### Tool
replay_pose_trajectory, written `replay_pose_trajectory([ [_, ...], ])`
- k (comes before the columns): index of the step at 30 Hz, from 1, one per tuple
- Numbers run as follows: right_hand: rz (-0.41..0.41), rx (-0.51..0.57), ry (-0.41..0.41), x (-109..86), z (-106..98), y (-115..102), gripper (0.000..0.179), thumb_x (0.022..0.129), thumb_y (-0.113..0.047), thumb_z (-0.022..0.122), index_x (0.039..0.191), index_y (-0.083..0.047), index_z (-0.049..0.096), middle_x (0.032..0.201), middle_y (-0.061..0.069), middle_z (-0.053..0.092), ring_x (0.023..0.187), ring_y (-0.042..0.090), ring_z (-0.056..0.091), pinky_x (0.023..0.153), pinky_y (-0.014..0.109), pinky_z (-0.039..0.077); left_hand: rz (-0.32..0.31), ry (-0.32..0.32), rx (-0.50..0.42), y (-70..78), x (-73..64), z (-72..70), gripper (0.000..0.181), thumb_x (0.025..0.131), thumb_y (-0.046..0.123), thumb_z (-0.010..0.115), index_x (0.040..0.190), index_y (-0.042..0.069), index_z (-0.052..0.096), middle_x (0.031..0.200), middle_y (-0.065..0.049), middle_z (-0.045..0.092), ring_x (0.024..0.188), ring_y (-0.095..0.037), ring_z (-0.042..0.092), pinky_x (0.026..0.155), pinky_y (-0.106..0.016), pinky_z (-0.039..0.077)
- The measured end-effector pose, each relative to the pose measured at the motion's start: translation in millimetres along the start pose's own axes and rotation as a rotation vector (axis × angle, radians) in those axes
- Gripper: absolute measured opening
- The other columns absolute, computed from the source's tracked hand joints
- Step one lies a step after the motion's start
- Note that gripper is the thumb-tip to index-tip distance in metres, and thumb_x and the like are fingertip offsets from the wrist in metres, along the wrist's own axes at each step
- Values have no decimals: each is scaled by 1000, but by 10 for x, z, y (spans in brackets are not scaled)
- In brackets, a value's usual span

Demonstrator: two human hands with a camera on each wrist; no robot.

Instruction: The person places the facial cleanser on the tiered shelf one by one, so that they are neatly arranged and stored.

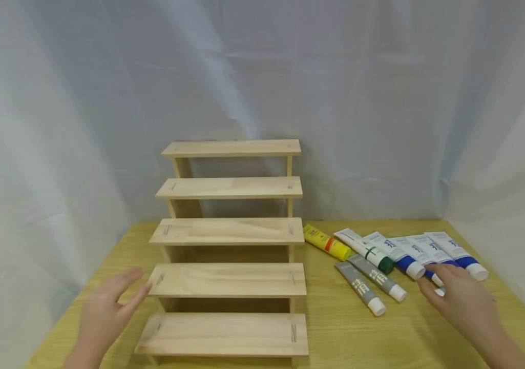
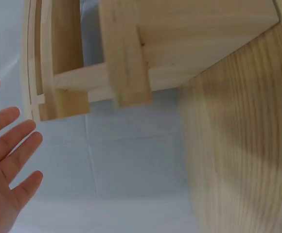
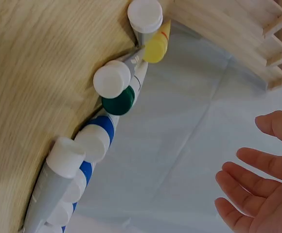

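Note:
A stepped wooden shelf rack (image 1: 227,232) stands on the table, its tiers rising toward the back. My left hand (image 1: 107,307) hovers at the rack's left side, fingers spread and holding nothing; the left wrist view shows the same hand (image 2: 9,160) apart from the wood. Over the tubes at the right is my right hand (image 1: 462,297), with relaxed fingers and nothing in them. Beneath and beside it lie several white tubes with blue bands (image 1: 396,253). Left of those are a white tube with a green cap (image 1: 365,249), grey tubes (image 1: 361,287) and a yellow tube (image 1: 327,242).
The wooden table (image 1: 350,338) carries the rack and the tubes. Pale sheeting (image 1: 373,102) hangs behind and along both sides. In the right wrist view a grey tube (image 3: 46,194) with a white cap lies nearest, partly covering the white tubes.

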State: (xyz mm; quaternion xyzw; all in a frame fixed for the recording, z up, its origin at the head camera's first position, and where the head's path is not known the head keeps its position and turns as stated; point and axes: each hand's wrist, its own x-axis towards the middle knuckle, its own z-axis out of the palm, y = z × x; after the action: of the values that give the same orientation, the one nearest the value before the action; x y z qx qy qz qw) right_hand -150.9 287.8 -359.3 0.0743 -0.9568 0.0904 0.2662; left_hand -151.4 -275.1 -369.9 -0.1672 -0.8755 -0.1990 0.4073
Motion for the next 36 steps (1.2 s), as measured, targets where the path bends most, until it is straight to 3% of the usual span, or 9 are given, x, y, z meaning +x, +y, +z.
replay_pose_trajectory([
  [2,6,21,-31,6,42,-20,32,72,-20,69,93,3,62,93,26,59,86,43,53,65,54,45,40,11,-27,1,4,48,30,66,12,74,91,-3,66,94,-17,64,84,-35,59,92,-2,24],
  [10,8,92,-198,70,190,-134,36,77,-24,67,100,3,60,97,23,60,89,41,55,71,53,46,126,-19,-130,19,-17,180,33,61,10,76,91,0,67,98,-14,64,94,-17,57,90,-5,30],
  [16,-17,122,-263,134,322,-230,33,78,-24,67,98,1,62,90,14,63,82,33,59,67,47,49,185,-16,-172,19,-33,257,33,59,14,76,88,1,68,98,-14,64,88,-31,58,94,-10,30],
  [23,-46,177,-308,184,506,-305,25,77,-20,67,93,-3,63,82,6,63,71,22,60,56,35,50,175,-50,-200,33,-58,294,31,56,15,79,83,5,69,98,-11,64,96,-18,58,94,-10,30],
  [28,-61,182,-375,242,618,-336,22,78,-20,66,94,-4,64,80,2,63,68,16,56,57,34,49,184,-63,-201,37,-65,316,31,55,15,79,83,5,70,97,-10,65,98,-13,57,94,-10,30],
  [33,-54,181,-414,270,710,-347,18,79,-19,66,89,-4,63,59,-5,48,51,8,39,43,22,34,187,-60,-212,37,-66,339,30,54,12,80,81,5,70,95,-9,66,98,-14,57,92,-9,31],
  [36,-35,181,-446,278,758,-358,14,79,-17,66,85,-5,62,55,-5,43,48,8,37,41,22,31,169,-68,-217,35,-66,336,29,56,12,80,82,5,70,94,-8,66,98,-13,57,90,-8,32],
])
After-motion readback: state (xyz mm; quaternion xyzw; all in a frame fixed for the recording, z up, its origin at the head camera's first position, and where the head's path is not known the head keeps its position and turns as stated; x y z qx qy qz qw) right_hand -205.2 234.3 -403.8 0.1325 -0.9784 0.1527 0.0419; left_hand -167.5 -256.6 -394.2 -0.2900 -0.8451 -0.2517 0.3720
